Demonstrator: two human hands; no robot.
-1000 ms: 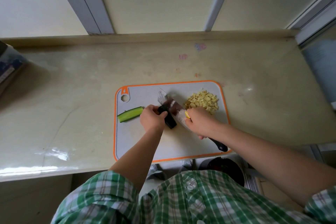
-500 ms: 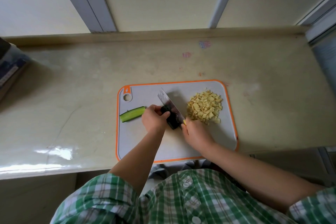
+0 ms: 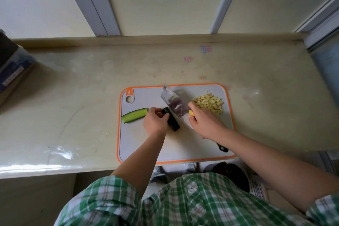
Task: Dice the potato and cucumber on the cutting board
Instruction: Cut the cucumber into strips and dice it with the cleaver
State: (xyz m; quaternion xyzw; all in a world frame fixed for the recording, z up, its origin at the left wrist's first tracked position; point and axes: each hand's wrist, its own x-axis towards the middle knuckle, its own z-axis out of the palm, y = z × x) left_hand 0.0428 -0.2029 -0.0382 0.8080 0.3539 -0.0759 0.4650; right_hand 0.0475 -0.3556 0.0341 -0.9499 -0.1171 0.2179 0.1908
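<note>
Nearest the camera, a person is wearing a green plaid shirt (image 3: 183,203), and both bare forearms are reaching forward over the near edge of the desk (image 3: 73,97). A grey cutting board (image 3: 183,147) with an orange rim is lying on the desk, its near edge slightly overhanging. On the board, the left hand (image 3: 156,123) is curling its fingers over a dark green cucumber piece (image 3: 173,124) and holding it down. The right hand (image 3: 203,123) is gripping a broad knife (image 3: 172,102) where blade meets handle, with the black handle end poking out under the forearm. The blade is tilting with its flat side showing and running just beside the held piece on its right; whether the edge is touching it cannot be told. A second cucumber half (image 3: 134,115) is lying cut side up to the left of the left hand, near the board's left rim. A pile of diced potato (image 3: 210,104) is sitting at the board's far right, just behind the right hand. Further left, a dark box (image 3: 12,68) is resting at the desk's edge. Behind the desk, pale wall panels with grey strips are rising.
</note>
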